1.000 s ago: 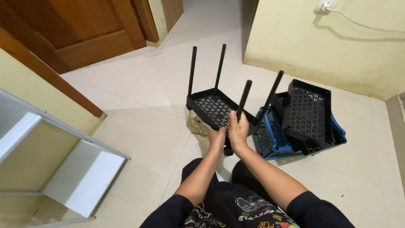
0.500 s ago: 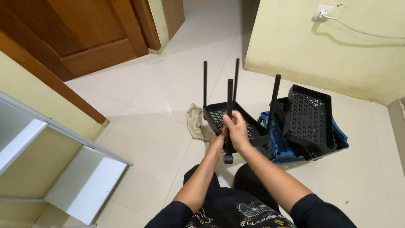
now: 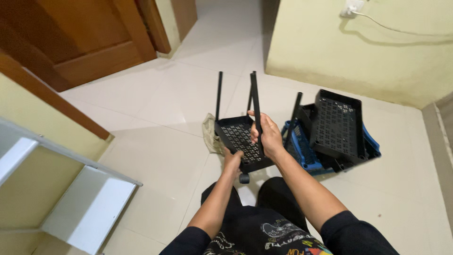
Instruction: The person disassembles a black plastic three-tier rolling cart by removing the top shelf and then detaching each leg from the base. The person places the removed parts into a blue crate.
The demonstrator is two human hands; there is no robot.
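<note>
black perforated tray with four upright poles: right hand grips one pole, left hand clasps its near edge; blue basket holds more black trays.

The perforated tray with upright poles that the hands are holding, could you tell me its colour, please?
Black, poles included; the tray shows best in the head view.

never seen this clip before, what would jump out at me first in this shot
In the middle of the view, the black perforated tray with upright black poles is gripped by both hands: the right hand closes around one pole, the left hand holds the tray's near edge by a small caster wheel. To the right on the white tile floor, more black trays lie stacked on a blue basket.
</note>
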